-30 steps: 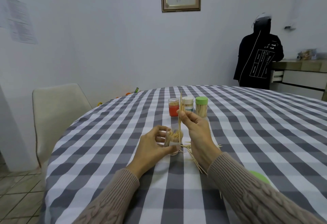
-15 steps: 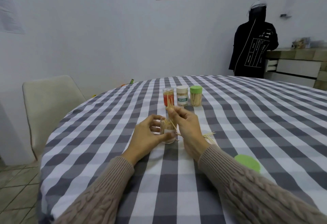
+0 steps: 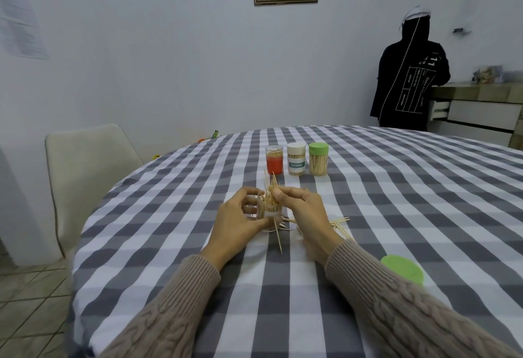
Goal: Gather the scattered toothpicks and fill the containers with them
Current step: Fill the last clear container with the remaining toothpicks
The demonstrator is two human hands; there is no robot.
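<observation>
At the checked table (image 3: 368, 216), my left hand (image 3: 237, 221) curls round the open container (image 3: 268, 212) while my right hand (image 3: 304, 207) pinches a toothpick bundle (image 3: 270, 187) into its mouth; three capped containers (image 3: 296, 159) stand filled beyond, loose toothpicks (image 3: 338, 223) remain by my right wrist, the green lid (image 3: 402, 268) still off

The white-lidded container (image 3: 296, 163) has a label reading "TOOTHPICK".

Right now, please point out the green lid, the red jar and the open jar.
green lid (image 3: 402, 269), head view, middle of its flat top
red jar (image 3: 274, 164), head view, its red lower wall
open jar (image 3: 270, 212), head view, its white label
</observation>
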